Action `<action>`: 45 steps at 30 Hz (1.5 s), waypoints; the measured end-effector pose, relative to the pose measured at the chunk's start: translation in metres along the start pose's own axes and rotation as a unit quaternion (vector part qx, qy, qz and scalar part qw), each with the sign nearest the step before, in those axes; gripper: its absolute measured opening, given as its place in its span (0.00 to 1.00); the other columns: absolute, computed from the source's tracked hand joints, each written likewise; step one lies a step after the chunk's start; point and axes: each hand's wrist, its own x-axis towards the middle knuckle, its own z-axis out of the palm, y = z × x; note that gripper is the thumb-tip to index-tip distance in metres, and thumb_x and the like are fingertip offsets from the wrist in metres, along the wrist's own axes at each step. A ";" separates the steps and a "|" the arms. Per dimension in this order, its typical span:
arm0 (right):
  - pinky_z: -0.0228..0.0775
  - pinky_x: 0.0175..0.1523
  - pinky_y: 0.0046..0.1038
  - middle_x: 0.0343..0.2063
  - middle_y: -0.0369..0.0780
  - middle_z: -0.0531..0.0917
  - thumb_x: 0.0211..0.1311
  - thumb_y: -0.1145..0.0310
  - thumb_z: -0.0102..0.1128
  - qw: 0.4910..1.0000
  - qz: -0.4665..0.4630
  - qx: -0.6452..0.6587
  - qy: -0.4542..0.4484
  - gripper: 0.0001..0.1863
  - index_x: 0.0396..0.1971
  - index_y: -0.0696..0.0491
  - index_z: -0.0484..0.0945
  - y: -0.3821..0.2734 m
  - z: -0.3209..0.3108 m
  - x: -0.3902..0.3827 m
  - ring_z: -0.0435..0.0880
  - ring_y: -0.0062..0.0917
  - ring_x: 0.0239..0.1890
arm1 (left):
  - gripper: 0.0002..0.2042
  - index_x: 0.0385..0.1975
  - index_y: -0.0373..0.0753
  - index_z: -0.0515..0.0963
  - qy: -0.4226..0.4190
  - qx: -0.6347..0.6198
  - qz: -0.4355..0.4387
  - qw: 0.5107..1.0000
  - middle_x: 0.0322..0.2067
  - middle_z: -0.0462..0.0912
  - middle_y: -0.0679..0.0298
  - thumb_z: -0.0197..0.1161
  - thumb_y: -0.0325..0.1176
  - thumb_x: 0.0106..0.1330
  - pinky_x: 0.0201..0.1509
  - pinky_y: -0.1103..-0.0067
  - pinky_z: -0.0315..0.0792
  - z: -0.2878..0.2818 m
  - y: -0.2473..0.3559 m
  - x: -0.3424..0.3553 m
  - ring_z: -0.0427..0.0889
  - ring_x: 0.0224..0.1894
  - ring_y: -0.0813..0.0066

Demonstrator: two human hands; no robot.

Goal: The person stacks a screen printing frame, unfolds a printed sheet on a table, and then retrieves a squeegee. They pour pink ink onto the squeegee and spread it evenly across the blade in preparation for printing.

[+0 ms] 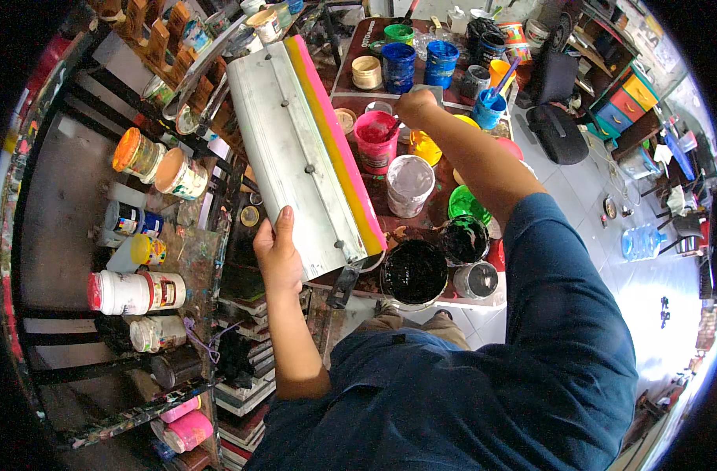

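One dark red table (361, 52) spreads out in front of the person, crowded with paint pots (441, 64). Over its left side is a long squeegee (295, 149), and from where I stand I can't tell whether its underside rests on anything. Its long axis runs slantwise: the far end points away and to the person's left, the near end back and to the right. The holder is a broad plate of scuffed, silvery metal. Down its right edge runs a blade (332, 149) striped yellow and hot pink, facing the pots.

Just to the right of the squeegee's near end stands a wide black bucket (413, 271). The left hand (278, 250) grips the squeegee's left edge near that same end, thumb laid up on the metal face, the other fingers hidden behind it. Across the table, the right hand (415, 106) is clenched around a stirrer (393, 128), most of its fingers turned away from me. The stirrer's dark length slants down into a pink pot (374, 157). A small black bracket (344, 286) sticks out by the squeegee's near end, and smaller still, dark bolts (310, 169) dot the plate in a line.
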 end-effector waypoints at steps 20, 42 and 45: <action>0.72 0.40 0.34 0.43 0.39 0.78 0.50 0.64 0.55 0.996 -0.021 -0.055 -0.073 0.16 0.41 0.49 0.77 -0.045 -0.024 0.004 0.78 0.31 0.43 | 0.15 0.35 0.30 0.72 0.017 -0.039 0.016 0.999 0.32 0.76 0.64 0.55 0.39 0.61 0.41 0.84 0.64 -0.011 0.000 0.026 0.71 0.34 0.82; 0.73 0.39 0.36 0.31 0.46 0.80 0.47 0.67 0.51 0.989 0.107 0.101 0.008 0.12 0.29 0.55 0.79 0.016 -0.041 -0.090 0.80 0.37 0.36 | 0.15 0.29 0.32 0.72 -0.071 -0.049 -0.014 0.996 0.25 0.74 0.69 0.57 0.41 0.59 0.30 0.85 0.64 0.038 0.000 0.035 0.68 0.27 0.86; 0.72 0.40 0.35 0.30 0.49 0.80 0.46 0.67 0.51 0.984 0.092 0.154 0.000 0.12 0.28 0.58 0.78 0.031 -0.016 -0.110 0.79 0.40 0.35 | 0.17 0.31 0.32 0.73 -0.066 -0.032 -0.041 0.996 0.27 0.76 0.65 0.58 0.43 0.58 0.34 0.82 0.67 0.038 -0.001 0.043 0.72 0.28 0.81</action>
